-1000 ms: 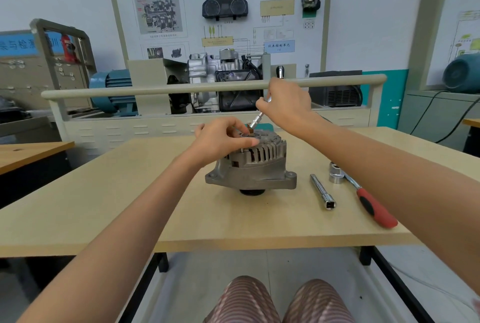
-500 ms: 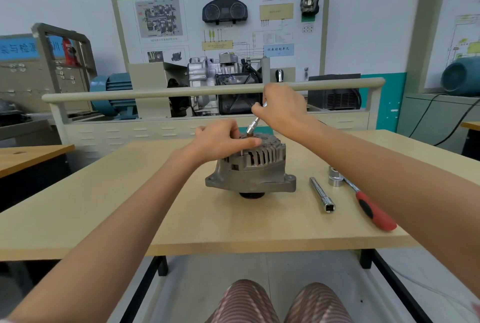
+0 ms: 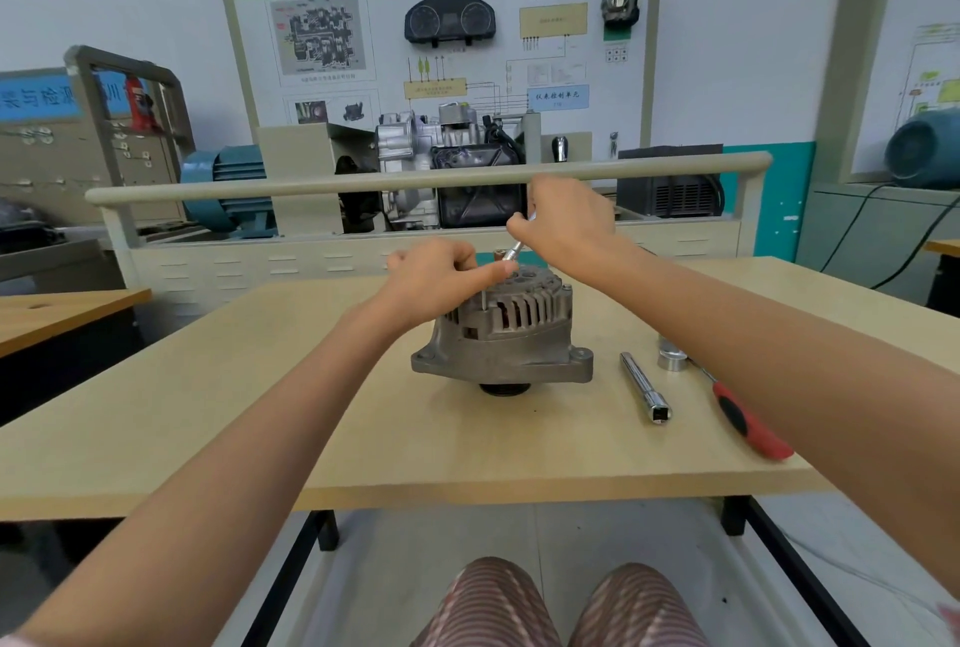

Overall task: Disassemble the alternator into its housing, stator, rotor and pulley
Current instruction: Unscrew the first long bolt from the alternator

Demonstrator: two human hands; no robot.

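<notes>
while our left hand (image 3: 441,282) keeps gripping the alternator (image 3: 506,332), our right hand (image 3: 563,225), pinching the slim driver (image 3: 514,251), has dipped lower, so fastener removal continues.

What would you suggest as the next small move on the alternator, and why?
Probably keep turning the driver in the right hand to back out the fastener on top. Its tip sits at the top of the alternator, the left hand grips the housing to steady it, and the alternator looks whole, with no part lifted off.
</notes>
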